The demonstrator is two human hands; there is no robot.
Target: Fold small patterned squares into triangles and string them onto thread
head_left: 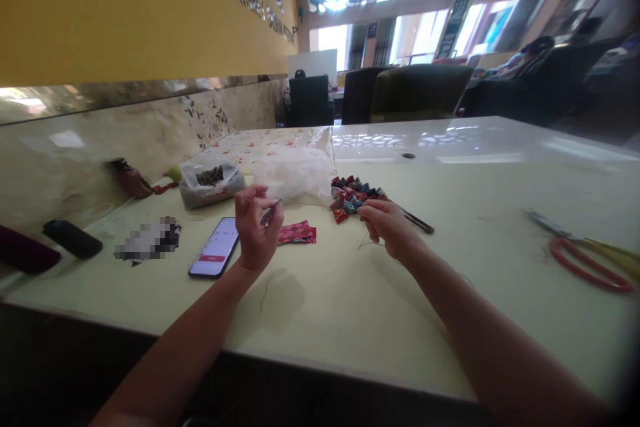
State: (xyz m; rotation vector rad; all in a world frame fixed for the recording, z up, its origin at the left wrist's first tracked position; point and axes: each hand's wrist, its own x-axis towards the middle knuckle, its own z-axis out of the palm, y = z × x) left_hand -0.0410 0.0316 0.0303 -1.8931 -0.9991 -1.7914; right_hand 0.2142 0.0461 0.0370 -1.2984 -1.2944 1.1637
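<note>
My left hand (257, 227) is raised above the table beside the phone, its fingers pinched on a small dark piece (271, 212) that I cannot make out clearly. To the right, my right hand (383, 221) is closed, fingertips pressed together near a thin thread (367, 243); what they grip is too small to tell. Just behind it lies a pile of small folded patterned fabric pieces (350, 200). Red patterned fabric pieces (300, 233) lie flat between my hands. A metal tool (417, 219) rests beyond my right wrist.
A phone (215, 250), a bag of dried bits (213, 190) and dark thread spools (73, 239) are at the left. Red-handled scissors (587, 263) lie far right. Clear plastic (293, 170) sits behind my hands. Chairs (420, 92) stand beyond the table (320, 327); people sit farther back.
</note>
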